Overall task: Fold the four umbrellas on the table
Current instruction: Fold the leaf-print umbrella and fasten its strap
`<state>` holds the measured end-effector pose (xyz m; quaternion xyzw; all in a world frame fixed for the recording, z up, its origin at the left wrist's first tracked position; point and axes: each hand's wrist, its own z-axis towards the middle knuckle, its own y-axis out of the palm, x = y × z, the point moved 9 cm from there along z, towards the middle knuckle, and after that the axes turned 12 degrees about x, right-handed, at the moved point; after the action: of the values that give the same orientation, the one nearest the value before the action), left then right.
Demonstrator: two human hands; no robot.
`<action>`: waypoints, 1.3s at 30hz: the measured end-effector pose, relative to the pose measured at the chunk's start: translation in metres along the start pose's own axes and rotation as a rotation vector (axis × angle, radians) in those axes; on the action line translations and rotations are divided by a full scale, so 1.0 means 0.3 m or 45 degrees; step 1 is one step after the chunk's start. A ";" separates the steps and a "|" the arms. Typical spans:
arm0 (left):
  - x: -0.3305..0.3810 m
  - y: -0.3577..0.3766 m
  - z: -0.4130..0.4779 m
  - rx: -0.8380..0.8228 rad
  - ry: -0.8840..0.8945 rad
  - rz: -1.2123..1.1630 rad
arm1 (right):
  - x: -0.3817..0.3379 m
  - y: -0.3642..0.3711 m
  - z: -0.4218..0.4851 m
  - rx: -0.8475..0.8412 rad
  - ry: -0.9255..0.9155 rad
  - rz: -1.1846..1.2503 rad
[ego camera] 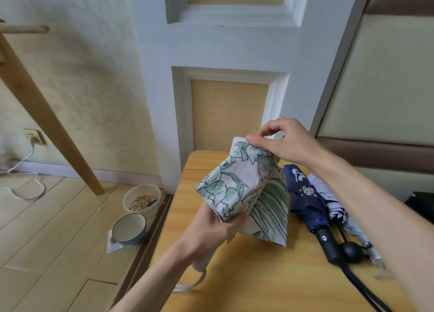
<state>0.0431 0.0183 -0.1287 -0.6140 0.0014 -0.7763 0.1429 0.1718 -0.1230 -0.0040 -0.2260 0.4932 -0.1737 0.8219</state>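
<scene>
The green-and-white floral umbrella (237,189) is held up over the near-left part of the wooden table (258,281), its canopy loose and partly gathered, one striped panel hanging down on the right side almost to the tabletop. The left hand (211,231) grips it from below, fingers curled round the bunched fabric at the lower end of the canopy; the pale handle (199,264) sticks out under the wrist, with a light wrist strap (187,286) dangling off it. The right hand (284,140) is at the top end, thumb and forefinger pinching the upper edge of the fabric while the other fingers stay loosely bent above it.

Just to the right on the table lies a navy umbrella (305,199) with white lettering, collapsed but not rolled, its black handle (327,246) pointing toward the person. Touching its far side is a pale blue-grey umbrella (328,199), partly hidden by the right forearm. A black round knob (352,251) sits between their handles; it may belong to another umbrella, though the forearm covers too much to say.

On the floor left of the table stand a clear plastic tub (142,200) of grain and a blue-rimmed bowl (129,228).
</scene>
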 end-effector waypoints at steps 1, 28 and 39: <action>0.002 0.000 0.000 -0.001 0.002 0.003 | -0.002 0.001 0.003 -0.012 0.019 -0.001; -0.002 0.010 0.012 0.056 0.041 0.007 | 0.056 0.066 0.010 -0.050 0.369 0.275; -0.007 0.005 0.016 0.085 -0.032 -0.096 | 0.072 0.076 -0.021 -0.124 0.429 0.482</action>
<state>0.0484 0.0180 -0.1298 -0.6183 -0.0496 -0.7729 0.1339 0.1774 -0.1162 -0.0349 -0.1369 0.6643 -0.0281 0.7342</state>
